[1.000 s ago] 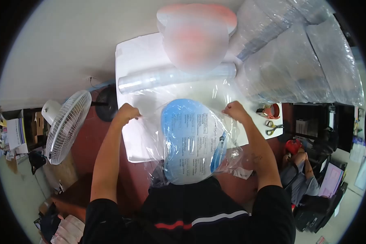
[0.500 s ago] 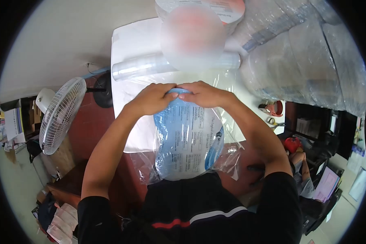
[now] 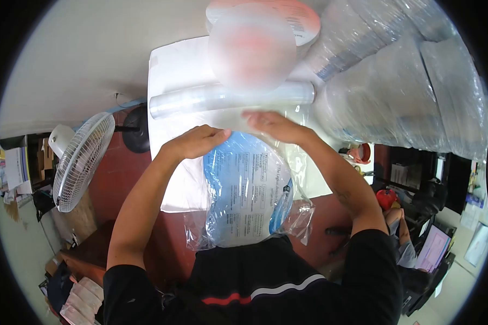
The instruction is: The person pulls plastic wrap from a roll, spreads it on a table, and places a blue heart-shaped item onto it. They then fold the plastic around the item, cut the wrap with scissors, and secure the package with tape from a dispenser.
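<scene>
A blue and white printed pack (image 3: 244, 187) with a rounded top lies under clear plastic film, its lower end against my dark clothing. Loose clear film (image 3: 301, 219) sticks out past its lower right side. My left hand (image 3: 198, 142) is closed on the pack's upper left edge, the thumb on top. Just beyond the upper right edge hovers my right hand (image 3: 274, 124), fingers stretched out and blurred by motion, with nothing visible in them. A roll of clear film (image 3: 233, 98) lies across the white tabletop (image 3: 173, 65) beyond both hands.
Large plastic-wrapped bundles (image 3: 385, 97) stand on the right. Behind the roll is a round printed stack (image 3: 303, 21), partly covered by a blurred patch. A white fan (image 3: 84, 162) stands at left. At right are a reddish container (image 3: 361, 153) and a seated person (image 3: 398, 227).
My right hand has let go of the pack's top edge and moved right, away from my left hand. My left hand stays on the edge. The view has shifted slightly.
</scene>
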The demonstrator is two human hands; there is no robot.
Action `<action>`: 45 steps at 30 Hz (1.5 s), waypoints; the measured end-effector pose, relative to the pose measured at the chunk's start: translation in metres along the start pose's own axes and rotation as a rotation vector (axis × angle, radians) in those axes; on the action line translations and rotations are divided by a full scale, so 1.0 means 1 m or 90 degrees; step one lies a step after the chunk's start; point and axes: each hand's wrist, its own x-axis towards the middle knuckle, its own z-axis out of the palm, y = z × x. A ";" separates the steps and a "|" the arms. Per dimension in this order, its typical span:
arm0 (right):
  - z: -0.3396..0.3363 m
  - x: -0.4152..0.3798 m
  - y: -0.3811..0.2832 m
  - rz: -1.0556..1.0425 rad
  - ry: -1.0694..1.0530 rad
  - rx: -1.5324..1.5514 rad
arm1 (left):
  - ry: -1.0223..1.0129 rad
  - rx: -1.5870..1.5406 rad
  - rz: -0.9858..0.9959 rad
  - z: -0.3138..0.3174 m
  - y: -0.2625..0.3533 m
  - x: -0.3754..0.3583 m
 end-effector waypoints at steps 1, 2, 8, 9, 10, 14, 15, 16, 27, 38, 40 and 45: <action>-0.007 0.001 0.009 -0.086 0.214 -0.057 | -0.012 -0.022 -0.009 -0.003 -0.001 0.001; -0.024 0.009 0.031 -0.202 0.431 -0.193 | 0.073 -0.015 -0.027 -0.006 -0.005 0.000; -0.062 0.021 0.076 0.111 0.758 -0.436 | 0.971 0.258 -0.208 -0.049 -0.078 0.012; -0.057 0.029 0.079 0.153 0.755 -0.424 | 0.886 0.025 -0.210 -0.053 -0.091 0.015; -0.054 0.034 0.071 0.192 0.754 -0.410 | 0.787 -0.198 -0.204 -0.059 -0.104 0.017; -0.075 0.024 0.022 0.368 0.610 -0.249 | 0.646 -0.415 -0.079 -0.064 -0.158 0.028; -0.078 0.028 0.018 0.425 0.566 -0.275 | 0.640 -0.432 -0.083 -0.061 -0.159 0.026; -0.081 0.028 0.009 0.479 0.524 -0.299 | 0.635 -0.448 -0.083 -0.058 -0.159 0.021; -0.089 -0.050 -0.026 0.039 0.730 0.146 | 0.802 -0.348 0.019 -0.068 -0.083 -0.053; -0.002 -0.252 -0.079 0.017 0.633 0.253 | 0.590 -0.286 0.094 -0.014 -0.024 -0.224; 0.025 -0.279 -0.084 0.071 0.602 0.289 | 0.517 -0.339 0.066 0.008 -0.028 -0.249; 0.075 -0.322 -0.069 0.165 0.582 0.299 | 0.387 -0.443 -0.087 0.058 -0.048 -0.277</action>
